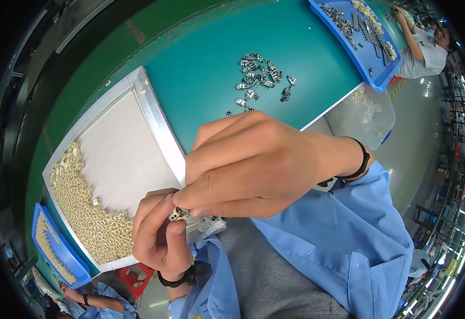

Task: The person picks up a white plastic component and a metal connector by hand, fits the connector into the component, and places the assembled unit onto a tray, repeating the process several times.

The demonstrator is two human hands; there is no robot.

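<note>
My left hand [160, 234] is closed, pinching a small cream plastic piece [178, 214] with dark openings and a bit of metal by it between thumb and fingers. From the right, my right hand [248, 165] reaches over with its fingers pressed together, the tips meeting the left fingertips right at the piece. Whatever lies between the right fingertips is hidden. Beyond the hands, a loose group of small shiny metal parts [251, 74] lies on the green table mat [200, 69].
A white metal-rimmed tray [163, 125] at left holds a heap of cream plastic pieces [91, 223]. Blue trays stand at far right [373, 82] and lower left [81, 276]. A clear bin [373, 119] sits beside the table's right edge. Co-workers [426, 50] sit at both ends.
</note>
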